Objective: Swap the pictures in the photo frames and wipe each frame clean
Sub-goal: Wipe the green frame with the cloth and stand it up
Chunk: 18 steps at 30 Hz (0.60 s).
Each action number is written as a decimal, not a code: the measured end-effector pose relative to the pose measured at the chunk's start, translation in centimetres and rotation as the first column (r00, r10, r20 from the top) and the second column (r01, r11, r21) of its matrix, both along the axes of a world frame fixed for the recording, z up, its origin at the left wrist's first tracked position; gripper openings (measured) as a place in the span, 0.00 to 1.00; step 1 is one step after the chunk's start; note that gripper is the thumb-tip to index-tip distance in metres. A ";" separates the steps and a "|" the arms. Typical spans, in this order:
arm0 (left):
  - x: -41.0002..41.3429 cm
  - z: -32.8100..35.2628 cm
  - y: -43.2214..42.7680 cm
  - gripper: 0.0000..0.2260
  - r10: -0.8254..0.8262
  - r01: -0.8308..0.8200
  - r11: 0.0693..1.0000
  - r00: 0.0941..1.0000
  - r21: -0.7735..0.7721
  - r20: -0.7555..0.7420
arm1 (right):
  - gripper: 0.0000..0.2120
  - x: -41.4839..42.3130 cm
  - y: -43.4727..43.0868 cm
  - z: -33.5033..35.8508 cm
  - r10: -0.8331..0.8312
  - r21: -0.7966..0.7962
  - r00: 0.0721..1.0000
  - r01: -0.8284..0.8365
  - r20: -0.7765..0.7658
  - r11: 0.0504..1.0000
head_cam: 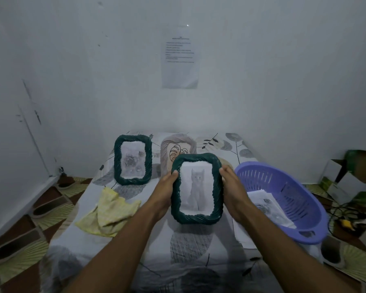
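A dark green rope-rimmed photo frame (195,217) with a cat picture is gripped by its sides in the fingers of the left hand (164,191) and right hand (234,191) above the table (190,250), while the matching rose-picture frame (133,180) and crumpled yellow cloth (109,212) are left untouched, so most work is judged outstanding.

Walls (273,85) plain white, scuffed and marked at left. One printed sheet (180,60) fixed to the far wall. Table (131,242) covered by leaf-print cloth. Floor (15,269) tiled, brown and green pattern. Cardboard boxes (357,172) at right. Lighting dim.
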<state>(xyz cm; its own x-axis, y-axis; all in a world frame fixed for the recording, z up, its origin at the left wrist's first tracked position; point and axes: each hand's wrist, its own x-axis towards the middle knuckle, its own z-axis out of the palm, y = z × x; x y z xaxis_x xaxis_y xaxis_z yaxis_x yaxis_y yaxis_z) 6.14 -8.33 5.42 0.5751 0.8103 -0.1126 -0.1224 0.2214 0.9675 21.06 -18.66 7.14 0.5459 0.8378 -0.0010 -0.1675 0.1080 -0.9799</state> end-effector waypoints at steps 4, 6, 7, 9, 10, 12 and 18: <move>2.8 2.4 1.8 0.13 -0.016 0.016 0.997 1.000 0.074 0.002 | 0.11 3.1 1.3 2.9 -0.062 -0.047 0.996 0.059 -0.059 0.997; 4.8 3.8 2.7 0.15 -0.017 0.016 0.996 1.000 0.087 0.012 | 0.11 4.9 2.2 4.2 -0.091 -0.043 0.991 0.087 -0.096 0.995; 5.9 4.5 3.2 0.16 -0.017 0.015 0.996 1.000 0.092 0.019 | 0.12 5.9 2.7 4.8 -0.101 -0.031 0.989 0.098 -0.105 0.995; 8.0 5.9 4.1 0.17 -0.020 0.017 0.993 0.999 0.116 0.025 | 0.14 7.8 3.8 5.9 -0.112 -0.010 0.985 0.112 -0.130 0.994; 9.0 6.6 4.5 0.17 -0.023 0.019 0.992 0.999 0.125 0.031 | 0.15 8.8 4.4 6.4 -0.114 0.002 0.983 0.115 -0.143 0.993; 11.0 7.6 5.6 0.17 -0.027 0.022 0.992 0.999 0.122 0.042 | 0.18 10.8 5.7 7.4 -0.121 0.020 0.979 0.126 -0.162 0.992; 16.0 6.8 8.5 0.17 0.017 -0.019 0.997 0.999 0.070 0.030 | 0.19 15.7 9.4 6.4 -0.148 -0.017 0.977 0.147 -0.154 0.989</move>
<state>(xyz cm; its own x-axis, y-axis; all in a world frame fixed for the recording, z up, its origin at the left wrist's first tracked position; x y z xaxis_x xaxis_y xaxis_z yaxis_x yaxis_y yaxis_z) 22.15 0.20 12.22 0.5629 0.8256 -0.0382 -0.1545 0.1505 0.9765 36.75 -9.29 13.56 0.6562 0.7480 -0.0992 -0.2997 0.1377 -0.9440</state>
